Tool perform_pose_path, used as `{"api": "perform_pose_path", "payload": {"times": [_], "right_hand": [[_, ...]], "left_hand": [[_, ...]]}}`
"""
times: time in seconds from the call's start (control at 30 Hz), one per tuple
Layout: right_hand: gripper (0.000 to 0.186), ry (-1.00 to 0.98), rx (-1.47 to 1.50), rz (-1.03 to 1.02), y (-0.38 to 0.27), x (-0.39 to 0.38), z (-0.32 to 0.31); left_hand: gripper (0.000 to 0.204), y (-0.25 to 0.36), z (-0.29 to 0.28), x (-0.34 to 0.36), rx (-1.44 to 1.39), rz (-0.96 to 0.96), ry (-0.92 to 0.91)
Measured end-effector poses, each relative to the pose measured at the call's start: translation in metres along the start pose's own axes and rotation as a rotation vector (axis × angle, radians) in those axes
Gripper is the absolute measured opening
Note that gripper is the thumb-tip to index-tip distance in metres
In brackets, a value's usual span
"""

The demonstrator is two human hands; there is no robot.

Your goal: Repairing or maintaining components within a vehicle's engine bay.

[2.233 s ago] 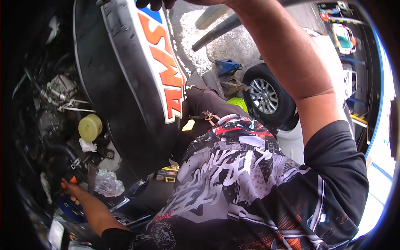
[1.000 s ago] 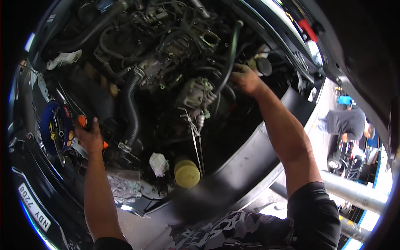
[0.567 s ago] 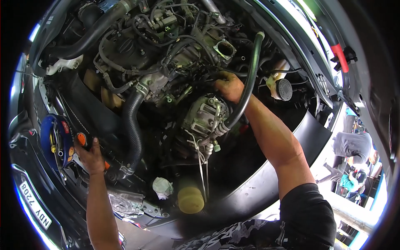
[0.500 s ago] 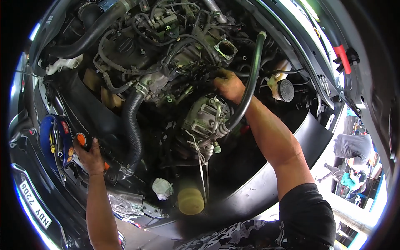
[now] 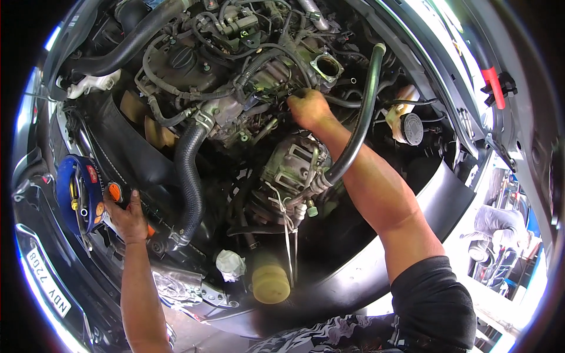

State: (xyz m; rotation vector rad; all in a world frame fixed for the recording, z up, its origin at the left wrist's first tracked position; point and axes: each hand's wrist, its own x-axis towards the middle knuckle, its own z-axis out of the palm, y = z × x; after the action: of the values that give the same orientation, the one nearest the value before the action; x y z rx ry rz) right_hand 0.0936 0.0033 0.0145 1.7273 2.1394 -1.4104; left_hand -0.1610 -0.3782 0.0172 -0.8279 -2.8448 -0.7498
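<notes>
My left hand (image 5: 128, 220) is closed on an orange-and-black object (image 5: 115, 193) at the left edge of the engine bay, beside a blue round tray (image 5: 73, 170) of tools. My right hand (image 5: 309, 110) reaches deep among the engine's hoses and wiring, fingers curled, tips hidden. Just below it is a metal pump-like unit (image 5: 291, 167) with pale ties hanging from it, and a thick black hose (image 5: 368, 103) crosses to its right. An open round metal port (image 5: 326, 67) lies above that hand. A ribbed black hose (image 5: 188, 176) runs between my hands.
A yellow cup-like part (image 5: 271, 282) and crumpled white material (image 5: 231, 265) sit low in the bay. A capped reservoir (image 5: 411, 128) is at right. The raised panel with a red sleeve (image 5: 493, 88) borders the right side. Beyond it a person in grey (image 5: 500, 223) bends over.
My view has turned from the fender cover and wheel onto the engine bay. My right hand has come down into the engine, lately shifting slightly up and left. My left hand stays by the tray.
</notes>
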Motion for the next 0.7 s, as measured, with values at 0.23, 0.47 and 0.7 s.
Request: {"api": "perform_pose_path", "payload": {"times": [0.23,0.47,0.7], "right_hand": [[0.052,0.018,-0.266,-0.09,-0.01,-0.004,0.013],[0.061,-0.071,-0.269,-0.177,-0.003,-0.007,-0.001],[0.091,-0.43,-0.104,-0.371,0.032,0.027,-0.014]], "left_hand": [[0.074,-0.003,-0.001,0.001,0.043,-0.037,-0.01],[0.069,-0.016,0.001,0.004,0.042,-0.027,0.014],[0.044,0.122,-0.037,-0.009,-0.127,-0.028,0.287]]}}
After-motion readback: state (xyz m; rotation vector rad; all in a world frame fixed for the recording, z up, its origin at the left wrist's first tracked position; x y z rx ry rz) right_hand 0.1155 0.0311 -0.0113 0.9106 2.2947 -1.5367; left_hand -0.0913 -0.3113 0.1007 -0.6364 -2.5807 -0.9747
